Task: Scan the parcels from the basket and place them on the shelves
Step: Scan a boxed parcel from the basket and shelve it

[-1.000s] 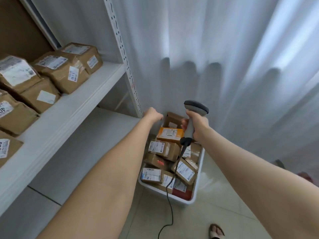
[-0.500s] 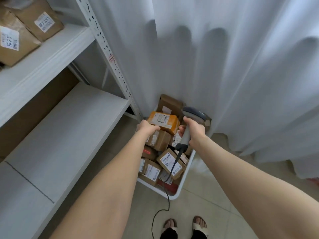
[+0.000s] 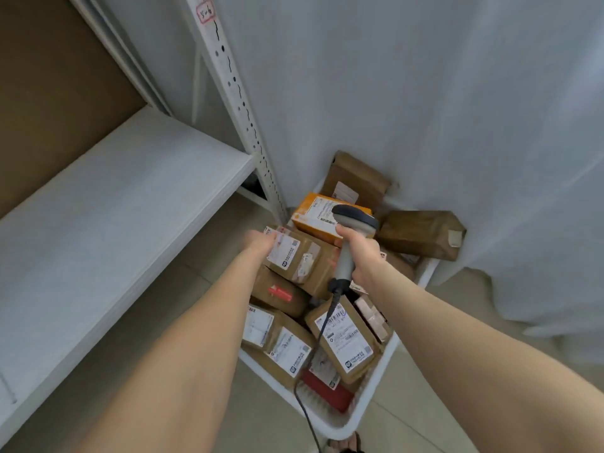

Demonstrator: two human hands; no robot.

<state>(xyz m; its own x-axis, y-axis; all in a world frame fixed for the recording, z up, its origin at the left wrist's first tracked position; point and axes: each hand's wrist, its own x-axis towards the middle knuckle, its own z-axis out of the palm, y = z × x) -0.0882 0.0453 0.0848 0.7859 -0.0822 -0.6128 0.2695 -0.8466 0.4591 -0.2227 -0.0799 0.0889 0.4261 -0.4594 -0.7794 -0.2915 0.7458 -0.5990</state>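
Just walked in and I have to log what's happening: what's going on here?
A person stands over a white basket of parcels on the floor beside a white shelf. The right hand grips a corded scanner above the pile. The left hand reaches to a brown parcel with white labels on top of the pile; the hand is blurred, so whether its fingers grip the parcel cannot be told. The parcel is not yet on the shelf.
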